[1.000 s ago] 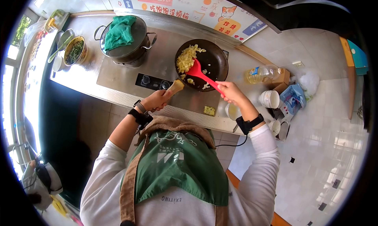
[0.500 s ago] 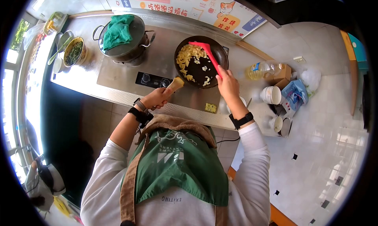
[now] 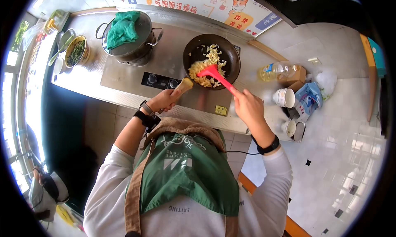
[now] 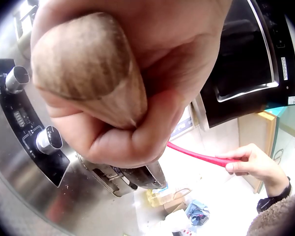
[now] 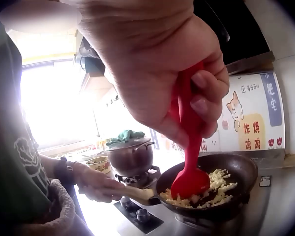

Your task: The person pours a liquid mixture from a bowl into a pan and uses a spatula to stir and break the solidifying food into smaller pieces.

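Observation:
A dark frying pan (image 3: pixel 233 57) sits on the stove, its wooden handle (image 3: pixel 184 86) gripped by my left hand (image 3: pixel 161 100). My right hand (image 3: pixel 249 107) holds a red spatula (image 3: pixel 218 76), whose head rests among pale yellow pieces of food (image 3: pixel 200 66) at the pan's near left side. More pieces lie towards the middle of the pan. In the right wrist view the spatula (image 5: pixel 191 182) points down into the food, fingers curled round its handle. The left wrist view shows the handle's rounded end (image 4: pixel 83 59) inside my curled fingers.
Left of the pan stands a lidded pot (image 3: pixel 142 28) with a green cloth (image 3: pixel 123 30) on it. A bowl of greens (image 3: pixel 76 52) is farther left. An oil bottle (image 3: pixel 268 72), white bowls (image 3: pixel 284 98) and a yellow sponge (image 3: pixel 220 110) are at the right.
The spatula head has swept from the pan's far side to its near left side, and the food has shifted with it. My right hand has moved nearer my body; my left stays on the handle.

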The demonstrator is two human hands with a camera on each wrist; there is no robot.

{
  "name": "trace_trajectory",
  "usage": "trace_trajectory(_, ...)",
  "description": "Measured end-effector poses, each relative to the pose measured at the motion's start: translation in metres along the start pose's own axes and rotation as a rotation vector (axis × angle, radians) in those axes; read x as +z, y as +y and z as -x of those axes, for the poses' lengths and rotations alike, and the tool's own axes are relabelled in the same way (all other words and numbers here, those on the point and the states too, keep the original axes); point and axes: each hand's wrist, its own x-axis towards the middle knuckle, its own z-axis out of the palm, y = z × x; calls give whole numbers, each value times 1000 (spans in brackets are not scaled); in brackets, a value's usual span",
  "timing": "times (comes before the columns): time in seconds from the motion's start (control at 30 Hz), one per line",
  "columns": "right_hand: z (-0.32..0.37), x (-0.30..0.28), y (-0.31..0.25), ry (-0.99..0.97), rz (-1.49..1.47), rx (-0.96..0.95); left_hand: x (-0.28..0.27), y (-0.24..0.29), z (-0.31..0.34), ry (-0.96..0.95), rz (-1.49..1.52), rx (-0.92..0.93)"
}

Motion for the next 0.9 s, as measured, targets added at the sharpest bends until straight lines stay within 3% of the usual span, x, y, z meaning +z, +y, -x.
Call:
trace_trajectory(0.27,-58,33,10,137,-7,130,0,-3,-3,3,59,-6)
trace_trajectory(0.53,-15,-53,32,-132,-33,146,0,1,1,-19,52,1)
trace_trajectory(0.63,-7,-34,30,-109,-87,-3,0,6,5,-12,44,-13)
trace_trajectory(0.9,-22,-47,3,-152,-74,8,-1,4,3,-10,37,-14)
